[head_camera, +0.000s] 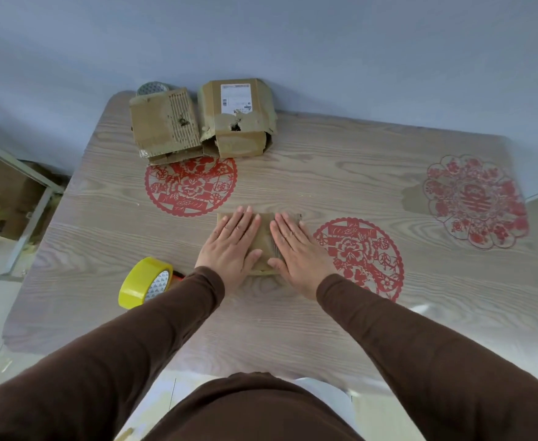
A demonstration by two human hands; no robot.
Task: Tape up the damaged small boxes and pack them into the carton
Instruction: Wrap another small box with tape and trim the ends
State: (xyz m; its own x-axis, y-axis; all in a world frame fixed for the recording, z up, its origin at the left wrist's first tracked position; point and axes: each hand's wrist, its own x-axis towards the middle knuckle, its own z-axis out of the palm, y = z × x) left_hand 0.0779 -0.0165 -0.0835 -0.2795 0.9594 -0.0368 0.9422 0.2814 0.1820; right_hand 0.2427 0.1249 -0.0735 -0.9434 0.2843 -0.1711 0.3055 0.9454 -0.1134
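Observation:
A small brown cardboard box [263,240] lies in the middle of the wooden table [340,173]. My left hand [232,246] and my right hand [299,249] both press flat on its top, fingers straight, side by side. A yellow tape roll [143,283] stands on edge to the left of my left wrist. Two damaged small boxes stand at the table's far edge: one with torn corrugation [164,125] and one with a white label and a hole [237,116]. No carton for packing is plainly seen on the table.
Another tape roll [152,88] peeks out behind the left damaged box. Red paper-cut decals [191,186] lie under the table's cover. A metal-framed shelf with cardboard [10,198] stands to the left of the table. A blue wall rises behind.

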